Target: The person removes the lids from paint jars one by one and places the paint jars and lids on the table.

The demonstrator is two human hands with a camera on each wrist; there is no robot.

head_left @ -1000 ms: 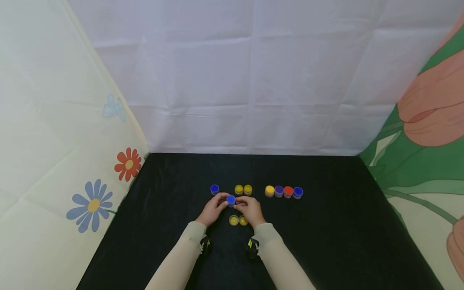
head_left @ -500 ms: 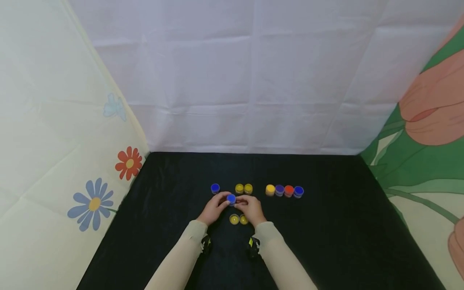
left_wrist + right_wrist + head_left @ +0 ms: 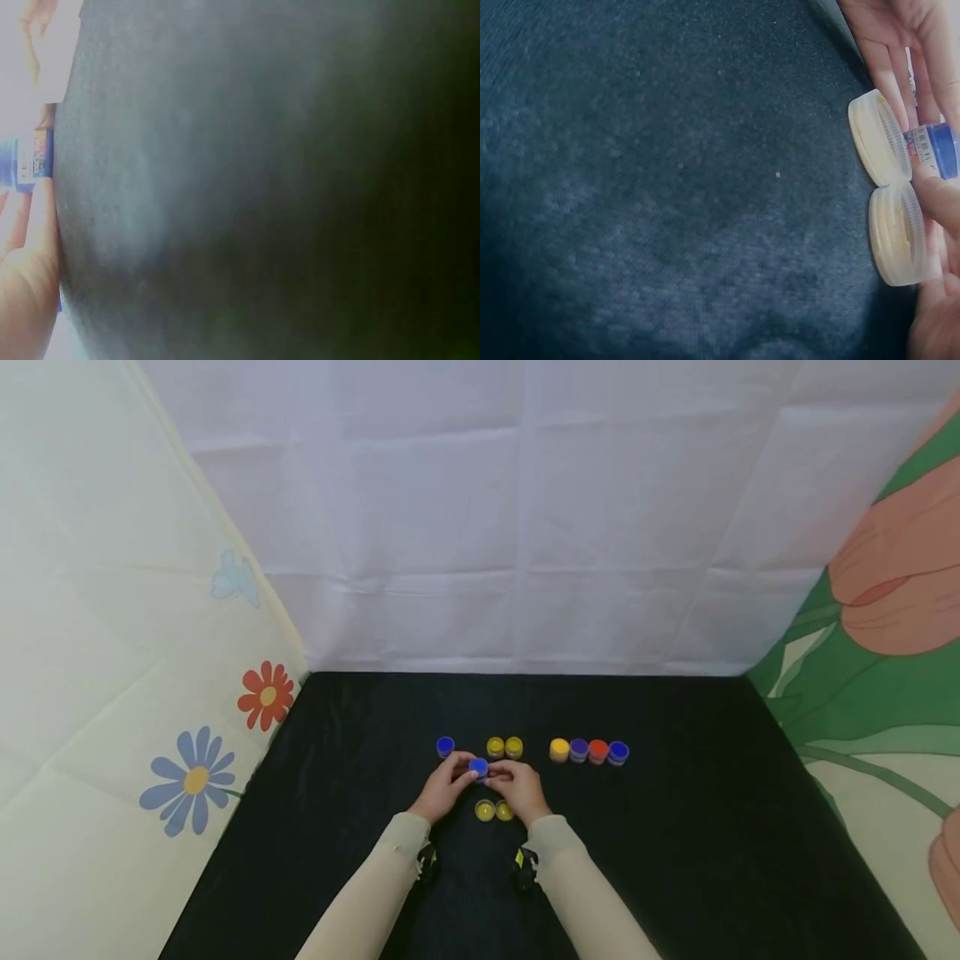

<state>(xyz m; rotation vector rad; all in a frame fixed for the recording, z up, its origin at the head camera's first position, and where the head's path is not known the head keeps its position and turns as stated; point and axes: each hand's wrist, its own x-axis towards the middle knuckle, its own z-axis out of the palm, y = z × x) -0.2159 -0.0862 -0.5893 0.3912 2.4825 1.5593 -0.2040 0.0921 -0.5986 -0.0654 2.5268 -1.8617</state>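
A small paint jar with a blue lid point(image 3: 477, 768) is held between both hands over the dark cloth. My left hand point(image 3: 437, 793) grips it from the left, and the fingers of my right hand point(image 3: 523, 792) pinch it from the right. A printed label shows on the jar point(image 3: 928, 148) in the right wrist view. Just nearer to me lie two shallow, translucent round pieces with yellow inside, a left one point(image 3: 484, 811) and a right one point(image 3: 505, 811), side by side. Only part of the jar point(image 3: 34, 157) shows at the left wrist view's edge.
Another blue-lidded jar point(image 3: 446, 745) stands behind the left hand. Two dull yellow round containers point(image 3: 505, 747) sit behind the held jar. To the right is a row of yellow point(image 3: 559, 750), purple point(image 3: 578, 750), red point(image 3: 598, 752) and blue point(image 3: 618, 753) jars.
Both hands keep hold of the blue-lidded jar in nearly the same place. The table and everything on it sit slightly higher in the head view.
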